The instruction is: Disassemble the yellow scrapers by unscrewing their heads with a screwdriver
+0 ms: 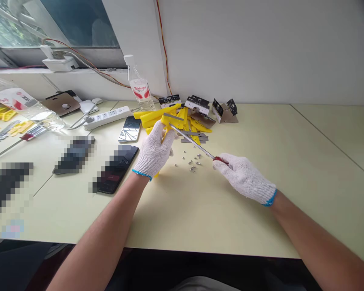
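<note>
My left hand [157, 151], in a white knit glove, is closed around a yellow plastic scraper [166, 120] with a grey metal blade [173, 117] across its head. A long screwdriver [194, 143] with a red handle is gripped in my gloved right hand [245, 176]. Its shaft slants up to the left, and the tip meets the scraper's head near the blade; the exact contact is too small to make out. Below the shaft, several small screws [192, 163] lie scattered on the table. Behind my left hand is a pile of yellow plastic parts [157, 114] with loose grey blades [197, 137].
Along the wall stand black-and-white cardboard packages [197, 104] and a water bottle [141, 91]. A power strip [107, 117], a light phone [129, 129] and a dark phone [123, 169] lie left of my hands. Another bottle [27, 103] rests tilted at far left. The table edge [215, 251] runs in front.
</note>
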A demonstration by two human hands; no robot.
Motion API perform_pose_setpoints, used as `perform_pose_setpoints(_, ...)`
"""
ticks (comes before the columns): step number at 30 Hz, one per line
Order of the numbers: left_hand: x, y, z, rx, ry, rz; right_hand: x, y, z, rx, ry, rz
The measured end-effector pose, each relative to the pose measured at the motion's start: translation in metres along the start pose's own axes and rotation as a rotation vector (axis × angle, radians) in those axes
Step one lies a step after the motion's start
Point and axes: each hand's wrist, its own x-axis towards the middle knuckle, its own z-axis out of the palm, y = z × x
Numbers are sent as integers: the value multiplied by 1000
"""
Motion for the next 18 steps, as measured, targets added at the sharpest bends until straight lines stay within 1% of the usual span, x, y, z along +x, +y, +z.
perform_pose_setpoints(5,-1,1,0,-20,-5,-14,-1,-2,-1,46,-19,31)
perform_pose_setpoints(10,0,3,0,-71,-15,-43,-1,-1,-1,20,-15,11)
perform_pose_setpoints(18,-3,9,0,-55,-19,-40,-2,-3,-1,59,-48,32)
